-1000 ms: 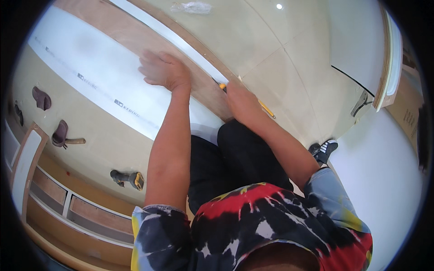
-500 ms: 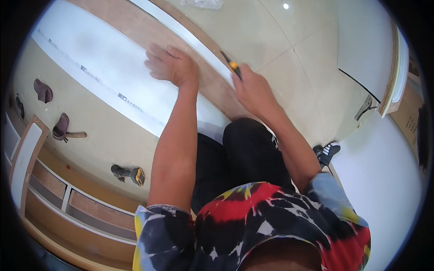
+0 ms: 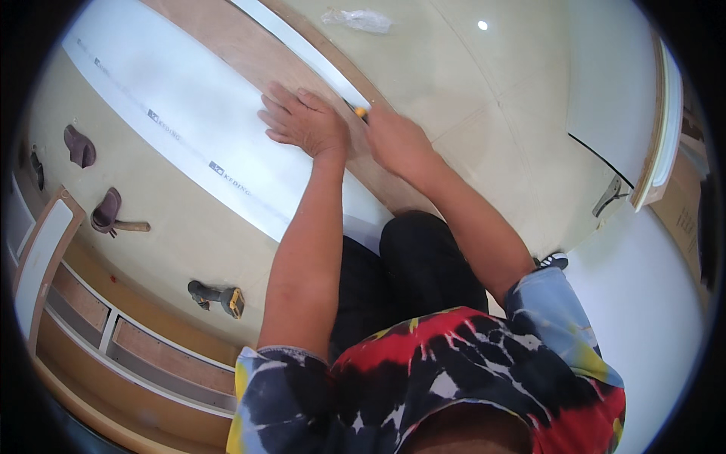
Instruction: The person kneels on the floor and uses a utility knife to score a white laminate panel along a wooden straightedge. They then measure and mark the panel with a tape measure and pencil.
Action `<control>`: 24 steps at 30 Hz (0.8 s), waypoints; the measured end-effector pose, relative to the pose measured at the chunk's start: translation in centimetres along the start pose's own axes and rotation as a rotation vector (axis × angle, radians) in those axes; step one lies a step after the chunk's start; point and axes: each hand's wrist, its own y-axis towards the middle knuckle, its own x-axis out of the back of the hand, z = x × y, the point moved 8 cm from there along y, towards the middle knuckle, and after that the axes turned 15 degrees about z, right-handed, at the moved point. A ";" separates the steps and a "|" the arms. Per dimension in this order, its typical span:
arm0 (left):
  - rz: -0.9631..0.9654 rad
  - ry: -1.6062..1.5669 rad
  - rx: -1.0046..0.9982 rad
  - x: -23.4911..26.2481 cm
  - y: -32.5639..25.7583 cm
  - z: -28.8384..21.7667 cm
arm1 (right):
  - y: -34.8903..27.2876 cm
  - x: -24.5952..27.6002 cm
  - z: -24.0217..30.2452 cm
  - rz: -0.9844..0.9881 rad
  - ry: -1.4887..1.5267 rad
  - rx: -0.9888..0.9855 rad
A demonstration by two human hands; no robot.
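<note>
My left hand [image 3: 308, 127] lies with its fingers spread, palm down, where the long white panel [image 3: 198, 94] meets a bare brown strip of board [image 3: 227, 45]. My right hand [image 3: 399, 142] is closed round a utility knife [image 3: 361, 112] with a yellow and black handle. Its dark tip points up and left, against the narrow white edge strip [image 3: 299, 51] along the board's far side. Most of the handle is hidden in my fist. Small printed marks run in a line along the panel's near-left side.
A cordless drill [image 3: 217, 298], a hammer [image 3: 130, 226] and purple slippers [image 3: 80, 145] lie on the tiled floor at left. A cabinet frame [image 3: 113, 333] with compartments stands lower left. Clear plastic wrap [image 3: 357, 21] lies at the top; a white panel [image 3: 612, 98] stands at right.
My right hand has brought the knife left and nearer to my left hand, with its tip now at the edge strip. My left hand has settled flat, and the whole view has shifted slightly.
</note>
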 end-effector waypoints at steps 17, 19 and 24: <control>-0.034 -0.003 0.029 0.9 -0.4 0.9 | -6.3 4.9 -2.1 -0.099 0.205 -0.105; -0.003 -0.017 0.017 1.5 0.0 0.4 | -2.4 7.4 0.5 -0.267 0.273 -0.017; 0.060 -0.052 0.038 0.1 -0.3 -0.9 | 9.0 9.0 4.7 -0.582 0.212 0.267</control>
